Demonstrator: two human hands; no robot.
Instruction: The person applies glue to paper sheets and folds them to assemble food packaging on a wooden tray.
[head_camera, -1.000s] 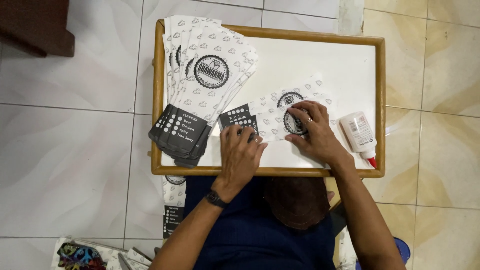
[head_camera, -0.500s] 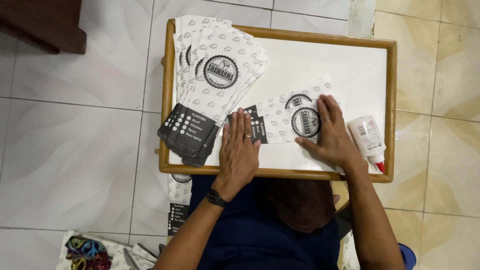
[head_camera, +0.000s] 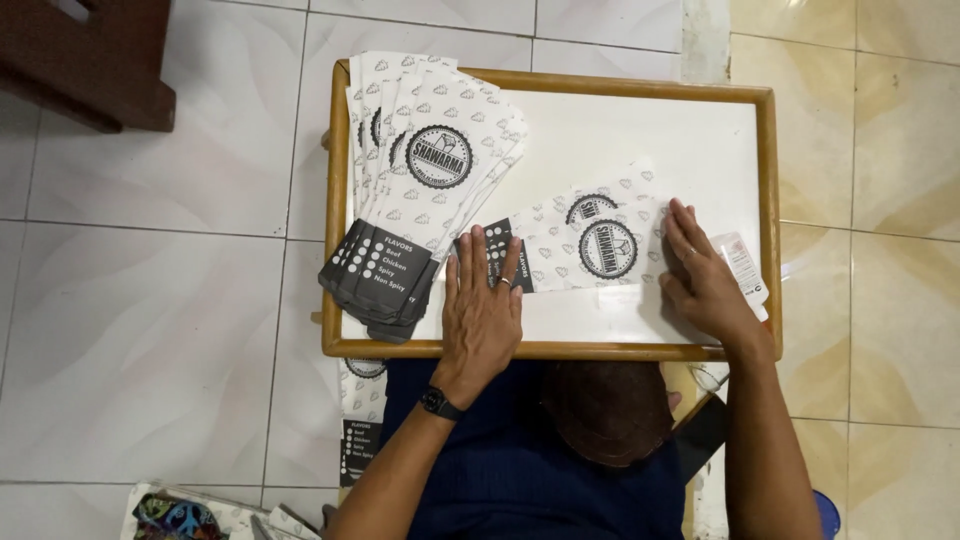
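Both hands are shifted right along the wooden tray (head_camera: 340, 200) | left hand (head_camera: 484, 305), fingers flat, pressed on printed paper sleeve (head_camera: 590, 245) at tray centre | right hand (head_camera: 705, 275), flat, on sleeve's right end | fanned sleeve stack (head_camera: 420, 170) at tray's left.

My left hand (head_camera: 483, 310) carries a thin ring on one finger and a black watch (head_camera: 438, 403) on its wrist. My right hand (head_camera: 703, 283) wears a ring too. Both forearms are bare; below them I wear dark navy clothing (head_camera: 520, 470).
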